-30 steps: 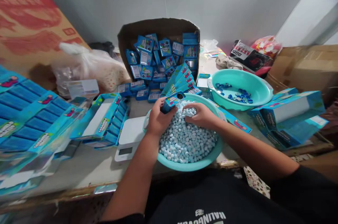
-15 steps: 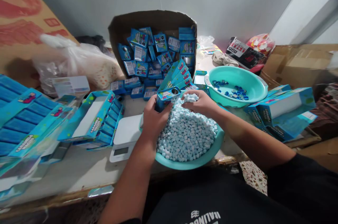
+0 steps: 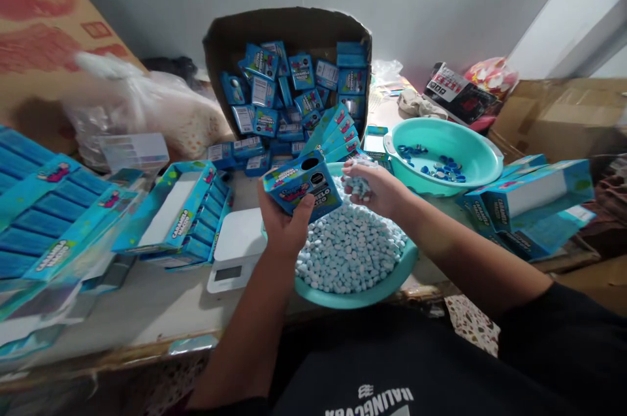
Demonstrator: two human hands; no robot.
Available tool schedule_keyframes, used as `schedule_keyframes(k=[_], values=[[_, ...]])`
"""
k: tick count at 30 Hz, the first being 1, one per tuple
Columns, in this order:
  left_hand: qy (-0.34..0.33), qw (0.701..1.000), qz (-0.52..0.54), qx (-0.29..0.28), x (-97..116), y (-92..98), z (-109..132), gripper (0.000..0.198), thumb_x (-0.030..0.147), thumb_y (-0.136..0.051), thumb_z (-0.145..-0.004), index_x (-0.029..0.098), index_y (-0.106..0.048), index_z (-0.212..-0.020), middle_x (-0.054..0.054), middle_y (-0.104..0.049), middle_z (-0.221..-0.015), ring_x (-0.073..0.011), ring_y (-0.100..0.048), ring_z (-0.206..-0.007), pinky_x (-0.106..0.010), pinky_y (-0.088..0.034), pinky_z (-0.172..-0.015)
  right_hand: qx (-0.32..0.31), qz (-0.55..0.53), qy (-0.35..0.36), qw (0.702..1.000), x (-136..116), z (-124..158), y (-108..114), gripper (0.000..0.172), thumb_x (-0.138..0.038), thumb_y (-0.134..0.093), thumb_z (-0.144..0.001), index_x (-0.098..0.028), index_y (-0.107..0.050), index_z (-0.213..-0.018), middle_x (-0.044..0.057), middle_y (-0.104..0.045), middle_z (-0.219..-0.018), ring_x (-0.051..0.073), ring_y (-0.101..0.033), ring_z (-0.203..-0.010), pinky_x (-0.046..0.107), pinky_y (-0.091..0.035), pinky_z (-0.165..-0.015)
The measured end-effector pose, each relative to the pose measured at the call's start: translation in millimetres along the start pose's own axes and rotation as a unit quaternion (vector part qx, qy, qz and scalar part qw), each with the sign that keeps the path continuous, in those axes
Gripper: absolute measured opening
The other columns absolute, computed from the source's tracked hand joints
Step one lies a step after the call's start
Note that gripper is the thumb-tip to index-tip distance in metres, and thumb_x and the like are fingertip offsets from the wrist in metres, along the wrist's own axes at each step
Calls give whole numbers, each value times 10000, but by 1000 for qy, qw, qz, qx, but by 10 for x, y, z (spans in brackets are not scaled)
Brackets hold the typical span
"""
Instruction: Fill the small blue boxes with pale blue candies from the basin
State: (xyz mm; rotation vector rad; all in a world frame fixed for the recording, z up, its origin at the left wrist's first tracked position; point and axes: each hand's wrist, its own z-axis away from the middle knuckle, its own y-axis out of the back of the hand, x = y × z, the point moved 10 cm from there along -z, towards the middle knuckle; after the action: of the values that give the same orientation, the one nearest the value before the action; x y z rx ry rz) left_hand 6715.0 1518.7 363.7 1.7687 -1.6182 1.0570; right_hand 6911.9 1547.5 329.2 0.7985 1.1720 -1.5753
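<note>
My left hand [image 3: 285, 223] is wrapped round a small blue candy box [image 3: 304, 189], tilted, with a dark round hole in its top. My right hand [image 3: 375, 189] holds a cluster of pale blue and white candies [image 3: 360, 179], just right of the box and apart from it. Beneath both hands a turquoise bowl [image 3: 343, 300] is heaped with the same small candies. Flat blue cartons [image 3: 337, 132] fan out behind the bowl. A white scale [image 3: 240, 240] sits by my left wrist.
A cardboard carton [image 3: 289, 17] full of blue candy boxes lies behind. At right stands a turquoise basin [image 3: 448, 148] with blue caps [image 3: 443, 171]. Blue display trays [image 3: 169, 213] stand left, more display boxes [image 3: 533, 200] right. A clear plastic bag [image 3: 151, 102] rests at the back left.
The candy box has risen and tipped, showing more of its printed side. My right hand has lifted candies off the heap. The view has shifted slightly.
</note>
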Motion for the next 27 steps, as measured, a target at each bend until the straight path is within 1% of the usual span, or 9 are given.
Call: schedule_keyframes(k=[4,8,10,14,16,19,22,24,27], values=[[-34,999,-28,-31,83,-56,-14,553,518,-738,-829,223,-485,-1222,-53,-624,-1119,-174,-654,-995,-279,-527,-924,8,60,15,998,49,-85,83,393,-352,-809,-674,-224,-605,-985,6,-616,-840,158,-639,-694,246,-470,-528],[-21,997,-68,3,104,-19,-82,436,340,-761,-788,188,-532,-1126,-52,-638,-1095,-175,-652,-974,-264,-532,-865,-25,207,63,976,-72,-69,71,357,-501,-752,-751,-228,-668,-966,26,-661,-909,160,-616,-734,244,-432,-537],[2,996,-82,15,76,-4,-100,415,332,-760,-781,179,-554,-1108,-41,-648,-1048,-174,-648,-945,-270,-529,-858,-35,304,106,946,-200,-19,34,370,-549,-703,-799,-215,-703,-959,38,-687,-955,155,-592,-774,240,-404,-556],[34,995,-90,12,35,-9,-97,412,333,-768,-789,181,-576,-1121,-26,-655,-1034,-170,-641,-941,-274,-522,-879,-69,461,155,871,-336,41,-61,426,-598,-658,-856,-194,-736,-967,60,-719,-984,192,-629,-861,288,-448,-689],[35,995,-96,12,38,-4,-95,405,335,-767,-796,184,-580,-1122,-22,-658,-1041,-168,-644,-953,-268,-523,-886,-74,520,156,837,-328,27,-64,447,-619,-641,-881,-197,-734,-997,77,-728,-1065,229,-654,-920,322,-479,-752],[30,994,-102,12,26,0,-113,387,340,-763,-809,191,-584,-1118,-20,-662,-1056,-168,-653,-972,-259,-523,-900,-66,587,144,794,-250,-19,-39,534,-657,-500,-968,-193,-725,-1106,124,-707,-1192,299,-659,-1048,410,-502,-897],[66,994,-84,-24,-116,-75,-133,381,354,-762,-819,190,-588,-1116,-39,-680,-1081,-185,-674,-1008,-268,-525,-930,-59,642,125,754,-127,-44,-25,623,-637,-348,-1027,-182,-683,-1289,183,-651,-1293,369,-616,-1190,507,-458,-1034],[99,990,-79,-57,-225,-146,-126,440,375,-770,-812,189,-576,-1160,-63,-696,-1132,-212,-685,-1053,-293,-528,-955,-71,643,122,753,-63,-35,-32,608,-592,-322,-1043,-184,-663,-1339,182,-634,-1343,380,-589,-1260,526,-429,-1093],[116,977,-137,-119,-292,-271,-89,501,378,-748,-829,205,-533,-1247,-86,-687,-1229,-255,-665,-1157,-358,-510,-1027,-101,585,121,796,-3,-13,-18,549,-520,-324,-1053,-211,-655,-1364,107,-599,-1467,333,-529,-1379,489,-364,-1195]])
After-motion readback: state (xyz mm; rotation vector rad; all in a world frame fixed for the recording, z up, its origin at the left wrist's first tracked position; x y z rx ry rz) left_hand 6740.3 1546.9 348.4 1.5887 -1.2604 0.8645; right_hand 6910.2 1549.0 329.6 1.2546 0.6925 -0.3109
